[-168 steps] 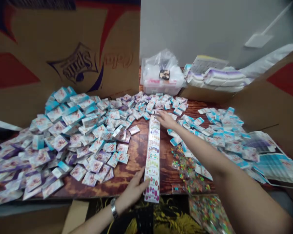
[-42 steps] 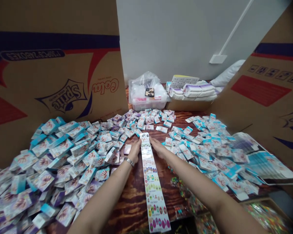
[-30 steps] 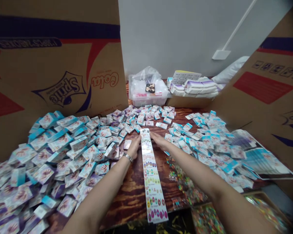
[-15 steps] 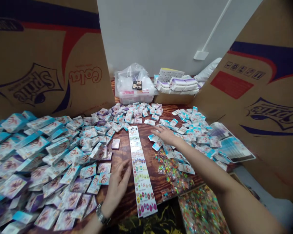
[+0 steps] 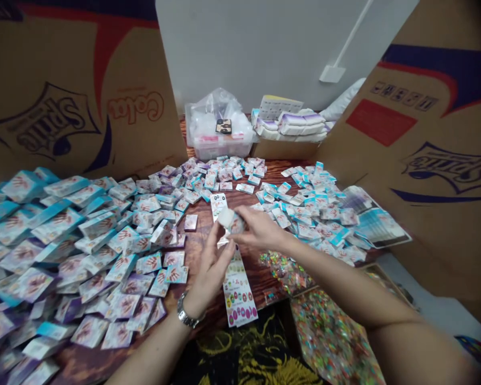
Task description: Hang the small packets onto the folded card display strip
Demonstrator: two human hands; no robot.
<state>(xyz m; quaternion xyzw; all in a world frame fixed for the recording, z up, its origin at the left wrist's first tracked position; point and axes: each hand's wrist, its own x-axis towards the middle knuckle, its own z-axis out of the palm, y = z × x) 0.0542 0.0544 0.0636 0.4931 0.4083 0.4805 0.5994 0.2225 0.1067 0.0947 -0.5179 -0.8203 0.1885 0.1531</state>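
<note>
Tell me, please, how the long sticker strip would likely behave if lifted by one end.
The strip looks thin and narrow, so it would probably sag. Lying flat on the table, it seems unlikely to roll or tip.

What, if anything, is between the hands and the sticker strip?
A small box, in the right hand with the left hand close beside it, blocks the view of the strip's middle. Nothing visible covers its near end.

Blue-and-white box pile (image 5: 60, 222), purple patches.
</note>
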